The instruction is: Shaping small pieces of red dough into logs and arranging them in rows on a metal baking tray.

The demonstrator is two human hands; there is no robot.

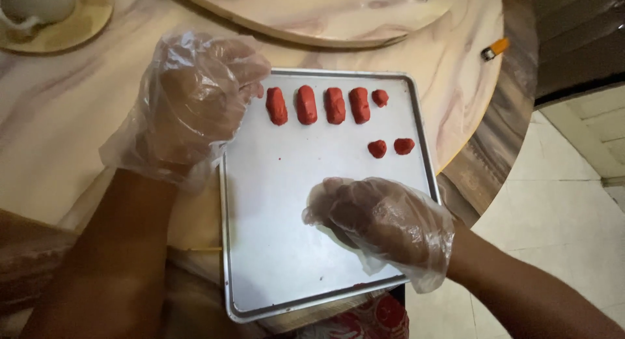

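A metal tray (280,248) lies on the marble worktop (65,117). Four red dough logs (306,104) stand in a row along its far edge, with three small red lumps (377,148) to their right. The gloved left hand (192,98) rests at the tray's far left corner, grip curled; its contents cannot be told. The gloved right hand (384,218) hovers over the tray's near right, fingers bent, contents likewise hidden.

A pale cup (29,7) on a yellow saucer (78,26) sits at upper left. A small orange-and-grey lighter (495,50) lies at upper right, on the marbled surface (58,111).
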